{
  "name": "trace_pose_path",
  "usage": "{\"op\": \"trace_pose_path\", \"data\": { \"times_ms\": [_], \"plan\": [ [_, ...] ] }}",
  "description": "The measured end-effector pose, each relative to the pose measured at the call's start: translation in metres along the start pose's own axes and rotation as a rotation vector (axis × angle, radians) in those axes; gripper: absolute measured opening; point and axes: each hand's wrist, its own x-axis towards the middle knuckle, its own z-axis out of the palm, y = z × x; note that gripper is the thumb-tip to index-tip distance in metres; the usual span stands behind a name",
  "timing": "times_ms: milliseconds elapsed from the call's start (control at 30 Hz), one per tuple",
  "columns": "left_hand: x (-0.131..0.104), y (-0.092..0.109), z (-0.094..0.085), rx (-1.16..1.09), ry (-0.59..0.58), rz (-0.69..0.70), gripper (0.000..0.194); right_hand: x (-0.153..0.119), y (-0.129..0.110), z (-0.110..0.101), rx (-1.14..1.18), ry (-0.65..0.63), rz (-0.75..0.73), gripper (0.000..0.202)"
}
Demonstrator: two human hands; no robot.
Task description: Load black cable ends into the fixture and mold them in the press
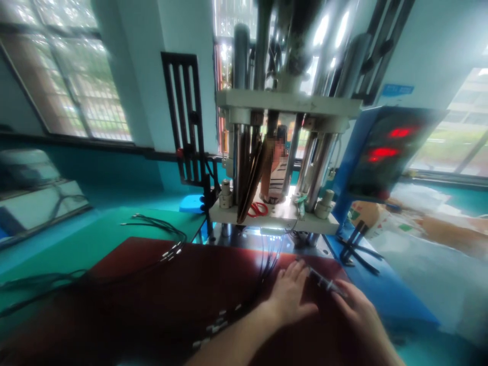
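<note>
Left forearm [244, 330] at bottom centre, left hand [288, 296] with fingers spread, right hand [356, 303] pinching a metal tool [323, 283] at lower right, black cables [176, 230] at centre left, press [290, 103] at upper centre partly hiding a person [279, 175].

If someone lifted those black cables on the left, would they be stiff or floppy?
The black cables would likely droop, being thin and already curved. Lifting one might drag others, as they lie bunched together.
</note>
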Motion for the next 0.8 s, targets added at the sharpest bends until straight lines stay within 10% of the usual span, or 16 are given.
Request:
{"op": "trace_pose_path", "data": {
  "times_ms": [133,800],
  "plan": [
    [0.042,-0.025,0.022,0.169,0.030,-0.030,0.100,0.025,-0.004,0.018,-0.088,-0.011,-0.079,0.036],
    [0.036,-0.019,0.021,0.154,-0.011,-0.071,0.100,0.018,-0.042,-0.003,-0.310,0.107,-0.144,0.030]
  ]
}}
